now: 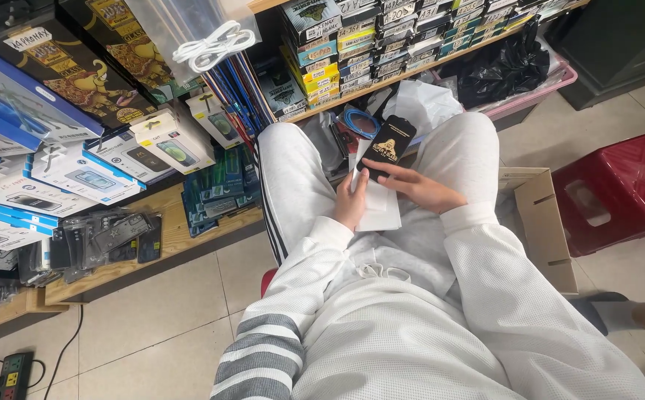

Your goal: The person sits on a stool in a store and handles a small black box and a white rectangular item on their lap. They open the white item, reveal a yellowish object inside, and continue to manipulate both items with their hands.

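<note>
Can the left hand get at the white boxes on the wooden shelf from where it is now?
Probably yes. The left hand holds a black packet with the right hand, but nothing stands between it and the white boxes; it must first let go.

Glossy packaging, soft knit and smooth tile

The black packet (387, 146) looks like glossy printed card or film, and the white envelope (379, 204) beneath it is matt paper. The sweatshirt (411, 326) is a soft waffle-knit cloth, the trousers (293, 178) a smooth white fabric. The shelf (167, 237) is bare, pale wood with a dull finish. The boxes (78, 178) on it are shiny cardboard. The stool (622, 189) is glossy red plastic, the carton (541, 215) matt brown cardboard, the bag (504, 70) crinkled black plastic film, the floor (152, 326) smooth glazed tile.
</note>
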